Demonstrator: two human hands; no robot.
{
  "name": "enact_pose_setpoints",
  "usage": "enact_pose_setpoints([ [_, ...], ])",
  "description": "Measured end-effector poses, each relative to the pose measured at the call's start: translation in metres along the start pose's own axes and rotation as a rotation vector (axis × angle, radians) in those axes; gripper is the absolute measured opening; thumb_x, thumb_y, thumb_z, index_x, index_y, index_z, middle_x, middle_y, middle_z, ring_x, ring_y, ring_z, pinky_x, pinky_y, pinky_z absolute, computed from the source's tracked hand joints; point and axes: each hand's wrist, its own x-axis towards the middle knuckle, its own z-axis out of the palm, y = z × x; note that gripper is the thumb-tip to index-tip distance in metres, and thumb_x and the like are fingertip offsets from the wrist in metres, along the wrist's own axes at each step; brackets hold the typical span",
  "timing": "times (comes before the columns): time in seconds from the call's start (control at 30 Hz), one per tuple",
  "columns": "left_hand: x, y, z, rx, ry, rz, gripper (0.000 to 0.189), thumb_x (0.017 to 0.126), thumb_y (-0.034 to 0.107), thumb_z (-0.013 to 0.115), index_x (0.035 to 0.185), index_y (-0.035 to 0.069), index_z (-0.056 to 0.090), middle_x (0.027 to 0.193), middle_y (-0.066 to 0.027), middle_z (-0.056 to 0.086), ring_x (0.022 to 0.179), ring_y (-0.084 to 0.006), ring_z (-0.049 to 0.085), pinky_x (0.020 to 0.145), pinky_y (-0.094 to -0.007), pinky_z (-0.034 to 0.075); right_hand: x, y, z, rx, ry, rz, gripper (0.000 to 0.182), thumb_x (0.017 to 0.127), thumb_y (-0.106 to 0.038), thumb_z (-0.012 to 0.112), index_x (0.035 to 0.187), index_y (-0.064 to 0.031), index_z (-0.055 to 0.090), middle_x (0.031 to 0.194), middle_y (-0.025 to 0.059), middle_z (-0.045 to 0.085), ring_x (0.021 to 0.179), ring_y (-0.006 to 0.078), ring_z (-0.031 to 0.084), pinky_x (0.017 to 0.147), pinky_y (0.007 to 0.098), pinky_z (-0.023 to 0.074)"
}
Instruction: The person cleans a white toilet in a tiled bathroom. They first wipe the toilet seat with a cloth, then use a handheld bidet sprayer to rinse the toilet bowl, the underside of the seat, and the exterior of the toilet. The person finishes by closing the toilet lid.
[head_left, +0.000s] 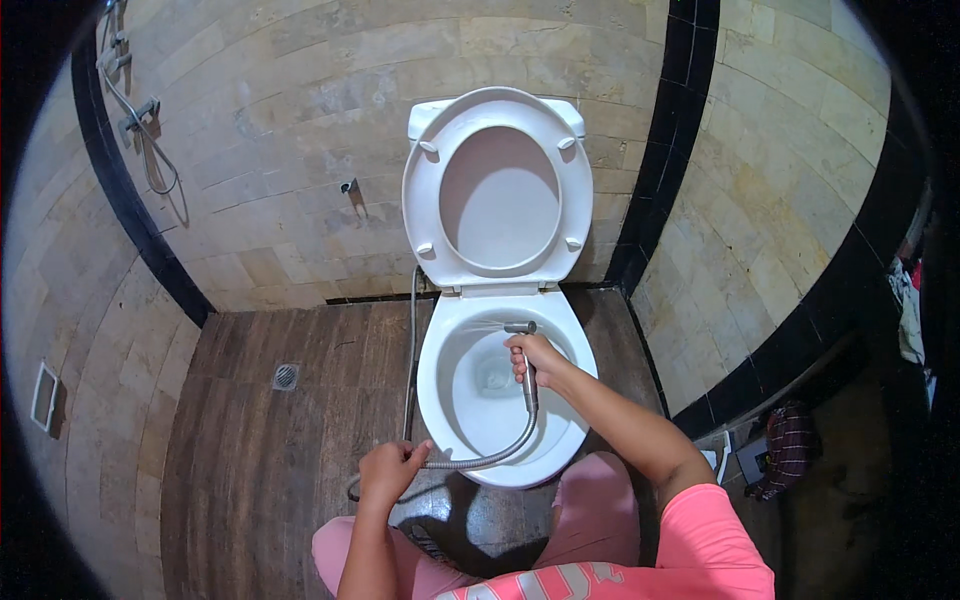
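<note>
My right hand (536, 360) grips the handle of a metal bidet sprayer (520, 328) above the bowl of a white toilet (433, 375). Thin jets of water leave the sprayer head towards the left inner wall of the bowl. From the handle's lower end, a flexible metal hose (487, 461) curves over the front rim to my left hand (391, 469), whose fingers close around it. Beyond my left hand the hose loops near the floor, then runs up along the toilet's left side. The toilet seat and lid (498, 271) stand raised against the cistern (426, 116).
Stone-tiled walls (300, 150) enclose the space. A floor drain (285, 377) lies left of the toilet. A hand shower with its hose (146, 142) hangs at the upper left, and a small tap fitting (347, 187) juts from the back wall. Dark checked cloth (787, 450) hangs at right.
</note>
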Motion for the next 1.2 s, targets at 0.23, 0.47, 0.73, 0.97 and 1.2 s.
enact_pose_setpoints([
  [0.23, -0.001, 0.003, -0.002, -0.017, 0.006, 0.043, 0.052, 0.077, 0.052, 0.048, 0.067, 0.003, 0.064, 0.06, -0.0185, 0.057, 0.063, -0.035, 0.058, 0.059, -0.0418, 0.044, 0.006, -0.006, 0.006, -0.076, 0.014, 0.032, 0.023, 0.077, -0.016, 0.05, 0.06, -0.0138, 0.035, 0.045, -0.0016, 0.034, 0.034, 0.0111, 0.033, 0.034, 0.0309, 0.0336],
  [0.47, -0.002, -0.001, 0.001, -0.039, 0.004, 0.084, 0.054, 0.077, 0.053, 0.048, 0.065, 0.003, 0.063, 0.054, -0.0164, 0.055, 0.057, -0.033, 0.057, 0.056, -0.0401, 0.043, -0.003, 0.001, 0.005, -0.098, 0.005, 0.096, 0.023, 0.076, -0.017, 0.051, 0.059, -0.0141, 0.035, 0.045, -0.0021, 0.034, 0.034, 0.0105, 0.033, 0.035, 0.0311, 0.0346],
  [0.73, -0.003, 0.003, 0.006, 0.02, -0.089, 0.09, 0.051, 0.077, 0.053, 0.049, 0.063, 0.006, 0.064, 0.052, -0.012, 0.056, 0.056, -0.0285, 0.059, 0.056, -0.0386, 0.044, -0.02, 0.011, 0.001, -0.119, -0.005, 0.137, 0.028, 0.077, -0.017, 0.051, 0.056, -0.0147, 0.034, 0.045, -0.0023, 0.033, 0.035, 0.0105, 0.034, 0.036, 0.0289, 0.034],
  [0.97, -0.01, 0.017, 0.009, -0.049, -0.185, 0.126, 0.049, 0.077, 0.051, 0.05, 0.067, 0.005, 0.064, 0.059, -0.015, 0.058, 0.06, -0.0312, 0.059, 0.057, -0.0394, 0.044, -0.037, 0.011, -0.009, -0.135, -0.042, 0.195, 0.027, 0.078, -0.017, 0.051, 0.057, -0.0149, 0.035, 0.045, -0.0025, 0.034, 0.035, 0.0105, 0.035, 0.035, 0.0281, 0.0315],
  [1.2, -0.025, 0.036, 0.033, -0.187, -0.317, 0.255, 0.042, 0.077, 0.046, 0.055, 0.071, 0.005, 0.063, 0.06, -0.0126, 0.058, 0.057, -0.0261, 0.058, 0.054, -0.0357, 0.043, -0.064, 0.0, -0.035, -0.275, -0.026, 0.28, 0.028, 0.078, -0.017, 0.052, 0.056, -0.0145, 0.036, 0.043, -0.0029, 0.033, 0.035, 0.01, 0.035, 0.035, 0.0282, 0.0325],
])
